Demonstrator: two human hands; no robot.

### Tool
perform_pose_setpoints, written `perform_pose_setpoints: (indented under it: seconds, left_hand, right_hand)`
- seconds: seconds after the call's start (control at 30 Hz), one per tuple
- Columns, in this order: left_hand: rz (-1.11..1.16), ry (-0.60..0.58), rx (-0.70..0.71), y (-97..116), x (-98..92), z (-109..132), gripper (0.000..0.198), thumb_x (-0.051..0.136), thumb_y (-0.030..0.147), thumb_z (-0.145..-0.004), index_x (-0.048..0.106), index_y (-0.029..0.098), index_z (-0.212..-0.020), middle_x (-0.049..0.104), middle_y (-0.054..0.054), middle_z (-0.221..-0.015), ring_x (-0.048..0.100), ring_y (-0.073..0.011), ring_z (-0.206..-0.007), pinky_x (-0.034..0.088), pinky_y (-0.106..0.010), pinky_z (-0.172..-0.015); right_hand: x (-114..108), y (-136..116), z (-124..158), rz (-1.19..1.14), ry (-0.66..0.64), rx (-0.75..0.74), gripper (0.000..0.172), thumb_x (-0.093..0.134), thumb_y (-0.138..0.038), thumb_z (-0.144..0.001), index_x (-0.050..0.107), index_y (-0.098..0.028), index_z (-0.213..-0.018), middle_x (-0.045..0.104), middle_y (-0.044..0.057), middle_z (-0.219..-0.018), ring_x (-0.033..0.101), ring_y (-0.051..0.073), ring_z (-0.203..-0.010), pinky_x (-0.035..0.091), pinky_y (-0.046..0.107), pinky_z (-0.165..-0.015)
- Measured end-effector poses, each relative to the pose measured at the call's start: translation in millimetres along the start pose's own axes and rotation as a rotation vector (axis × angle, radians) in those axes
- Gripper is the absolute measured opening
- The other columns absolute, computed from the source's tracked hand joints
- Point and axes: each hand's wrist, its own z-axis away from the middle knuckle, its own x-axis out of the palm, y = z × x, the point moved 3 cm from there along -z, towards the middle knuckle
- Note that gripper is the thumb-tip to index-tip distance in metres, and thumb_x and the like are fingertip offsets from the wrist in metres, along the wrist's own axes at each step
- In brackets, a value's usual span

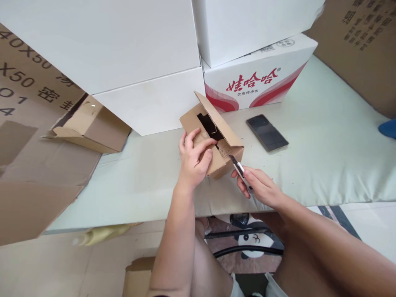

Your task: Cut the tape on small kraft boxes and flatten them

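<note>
Over on the counter (pixel 148 177), the left hand (pixel 194 161), fingers spread, is resting on a cardboard box (pixel 221 124) whose opening is showing only darkness, while the right hand (pixel 261 185)'s grip is clasping a utility knife (pixel 239 168), blade at the box's near end.

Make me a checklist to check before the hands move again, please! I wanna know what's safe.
1. Left hand on the small cardboard box: ok, its fingers rest on the box.
2. Utility knife held firmly: looks ok, the right hand is wrapped around its handle.
3. Blade pointing away from the left hand: not ok, it is out and aims towards those fingers.
4. Flap raised: ok, a dark gap shows beside it.
5. Inside of the box checked: cannot tell, too dark.
6. Phone away from the blade: ok, it lies apart.
</note>
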Motion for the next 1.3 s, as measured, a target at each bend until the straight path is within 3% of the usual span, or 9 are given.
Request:
perform_pose_setpoints:
  seconds: [0.37, 0.7, 0.9, 1.03, 1.13, 1.23, 1.3]
  left_hand:
    - [-0.007, -0.003, -0.010, 1, -1.2, 0, 0.032, 0.045, 0.033, -0.098, 0.074, 0.029, -0.113, 0.051, -0.006, -0.151, 0.028, -0.0289, -0.154, 0.013, -0.055, -0.131]
    - [-0.014, 0.001, -0.041, -1, -0.5, 1, 0.031, 0.048, 0.033, -0.098, 0.074, 0.029, -0.114, 0.046, -0.006, -0.155, 0.022, -0.0308, -0.156, 0.013, -0.057, -0.130]
    - [-0.023, -0.001, -0.035, -3, -1.3, 1, 0.030, 0.048, 0.032, -0.097, 0.074, 0.029, -0.113, 0.047, -0.005, -0.154, 0.026, -0.0313, -0.155, 0.014, -0.058, -0.130]
    - [-0.001, 0.008, -0.049, -4, -1.9, 1, 0.031, 0.048, 0.033, -0.097, 0.074, 0.029, -0.113, 0.047, -0.006, -0.154, 0.023, -0.0321, -0.156, 0.012, -0.058, -0.130]
    - [0.003, -0.004, -0.039, -5, -2.5, 1, 0.031, 0.048, 0.033, -0.097, 0.074, 0.029, -0.113, 0.047, -0.005, -0.154, 0.024, -0.0312, -0.156, 0.012, -0.058, -0.131]
    - [0.008, -0.026, -0.029, -6, -3.0, 1, 0.030, 0.047, 0.033, -0.098, 0.073, 0.030, -0.114, 0.048, -0.005, -0.153, 0.023, -0.0302, -0.156, 0.011, -0.057, -0.131]
    - [0.014, -0.025, -0.039, -7, -3.8, 1, 0.029, 0.049, 0.033, -0.097, 0.073, 0.029, -0.114, 0.047, -0.005, -0.155, 0.021, -0.0315, -0.157, 0.012, -0.058, -0.131]
  right_hand:
    - [-4, -5, -1, 0.151, 0.033, -0.088, 0.046, 0.045, -0.065, -0.097, 0.057, -0.021, -0.087, 0.052, -0.003, -0.059, 0.052, 0.013, -0.054, 0.046, 0.027, -0.056]
    - [-6, -1, -1, 0.136, 0.043, -0.088, 0.049, 0.041, -0.065, -0.098, 0.059, -0.020, -0.091, 0.054, -0.003, -0.060, 0.053, 0.013, -0.054, 0.045, 0.028, -0.058]
    - [-10, 2, 1, 0.234, 0.086, -0.117, 0.040, 0.042, -0.052, -0.100, 0.058, -0.020, -0.082, 0.054, -0.003, -0.058, 0.052, 0.014, -0.056, 0.041, 0.028, -0.058]
    - [-19, 2, 6, 0.240, 0.209, -0.213, 0.033, 0.049, -0.047, -0.096, 0.058, -0.022, -0.076, 0.051, -0.003, -0.055, 0.047, 0.014, -0.053, 0.037, 0.029, -0.056]
    - [-27, 2, 8, 0.207, 0.388, -0.247, 0.028, 0.048, -0.044, -0.095, 0.060, -0.022, -0.080, 0.052, -0.002, -0.057, 0.047, 0.015, -0.055, 0.039, 0.031, -0.058]
    - [-34, 3, 4, 0.277, 0.556, -0.109, 0.022, 0.050, -0.039, -0.092, 0.064, -0.022, -0.095, 0.056, 0.000, -0.066, 0.049, 0.017, -0.061, 0.041, 0.032, -0.062]
    - [-37, 4, -1, 0.357, 0.596, -0.012, 0.025, 0.052, -0.037, -0.089, 0.064, -0.022, -0.104, 0.061, 0.001, -0.075, 0.054, 0.019, -0.067, 0.042, 0.033, -0.066]
